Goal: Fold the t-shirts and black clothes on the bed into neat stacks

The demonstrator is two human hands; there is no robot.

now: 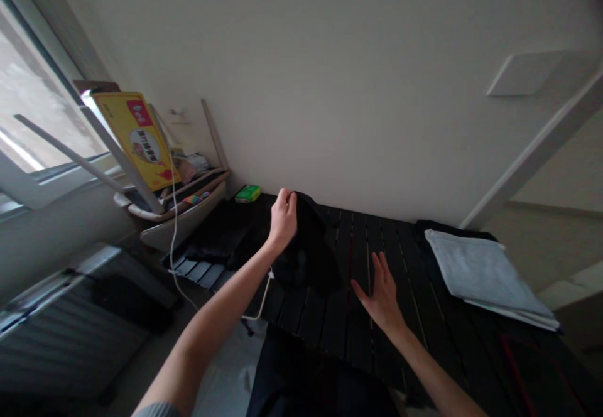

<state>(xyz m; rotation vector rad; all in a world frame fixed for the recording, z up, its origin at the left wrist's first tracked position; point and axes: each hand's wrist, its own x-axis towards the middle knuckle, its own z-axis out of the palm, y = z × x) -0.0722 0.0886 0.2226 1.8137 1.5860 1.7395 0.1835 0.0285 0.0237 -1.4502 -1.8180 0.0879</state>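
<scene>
My left hand (283, 221) is raised and shut on a black cloth garment (306, 260), which hangs from it over a dark slatted table (342, 323). More black fabric (221, 232) lies on the table's left part and seems to join the hanging piece. My right hand (382, 297) is open, its fingers spread, low over the slats. It holds nothing. To its right lies a folded pale grey-blue cloth (485, 272) on a dark layer of fabric (452, 232).
A green box (247, 193) stands at the table's far corner, against the white wall (330, 71). On the left are a wooden rack (183, 206) with a yellow board (136, 137), a white cable (174, 241), a window (42, 97) and a radiator (70, 335).
</scene>
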